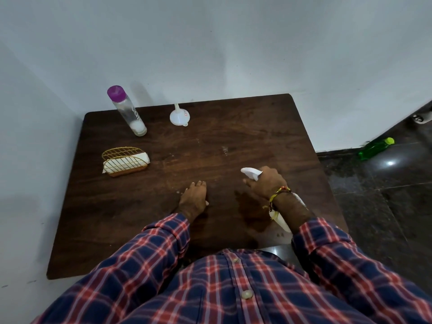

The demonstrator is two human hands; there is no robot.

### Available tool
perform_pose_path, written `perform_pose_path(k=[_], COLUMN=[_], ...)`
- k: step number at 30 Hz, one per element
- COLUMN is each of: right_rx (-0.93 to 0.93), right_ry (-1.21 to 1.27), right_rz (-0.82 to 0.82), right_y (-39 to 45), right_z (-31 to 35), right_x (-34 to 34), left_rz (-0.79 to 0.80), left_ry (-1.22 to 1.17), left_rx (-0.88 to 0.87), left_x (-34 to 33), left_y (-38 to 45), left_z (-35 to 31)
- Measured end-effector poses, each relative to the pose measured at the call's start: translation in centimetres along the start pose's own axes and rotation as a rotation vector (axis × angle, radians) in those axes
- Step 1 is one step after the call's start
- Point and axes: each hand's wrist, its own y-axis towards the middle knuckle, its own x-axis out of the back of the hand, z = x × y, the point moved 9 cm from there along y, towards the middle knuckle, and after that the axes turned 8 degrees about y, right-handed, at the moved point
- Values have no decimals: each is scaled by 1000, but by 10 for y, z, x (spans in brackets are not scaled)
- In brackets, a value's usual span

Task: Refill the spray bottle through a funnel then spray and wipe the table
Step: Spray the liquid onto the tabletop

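At the upper left of the dark brown wooden table (140, 218), whose corners are rounded and whose grain shows pale scuffs, stands a tall clear cylindrical bottle with a purple cap (127, 111); white lettering runs up its side, too blurred to read. Below it, at the left of the frame, sits a gold wire napkin holder with arched sides (125, 161), gripping a folded white cloth or napkin (142, 157). To the right of the bottle, near the far edge, a small white plastic funnel (179, 115) lies with its spout pointing toward the wall; a small tag with red marks at its rim cannot be read. In the lower centre the left hand (194, 198) rests palm down on the wood, fingers together and curled a little, holding nothing that can be seen. Just right of it a dark wet patch (252, 210) spreads on the surface. The right hand (266, 182), with braided yellow and red threads at the wrist, is wrapped around the neck of the white plastic spray bottle (251, 173), nozzle aimed toward the left, its body slanting back under the forearm. Both sleeves are navy and red plaid. At the far right a green plastic bottle with a lime cap (375, 148) lies on the dark tiled floor.
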Motion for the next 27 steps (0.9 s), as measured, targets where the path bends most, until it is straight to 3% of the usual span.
perform_pose_path(k=[3, 7, 11, 16, 21, 27], right_rx=[-56, 103, 18, -59, -25, 51], right_ry=[99, -59, -118, -18, -82, 217], right_rz=[-52, 47, 133, 21, 8, -38], right_y=[2, -1, 6, 20, 40, 85], right_z=[-12, -5, -19, -32, -32, -21], right_x=[4, -8, -13, 1, 7, 37], left_rz=[22, 18, 2, 29, 189, 217], left_ry=[-16, -12, -22, -41, -61, -48], left_rx=[42, 61, 66, 94, 156, 255], left_x=[5, 19, 41, 61, 57, 62], left_y=[3, 11, 23, 45, 67, 83], left_z=[3, 4, -1, -10, -17, -29])
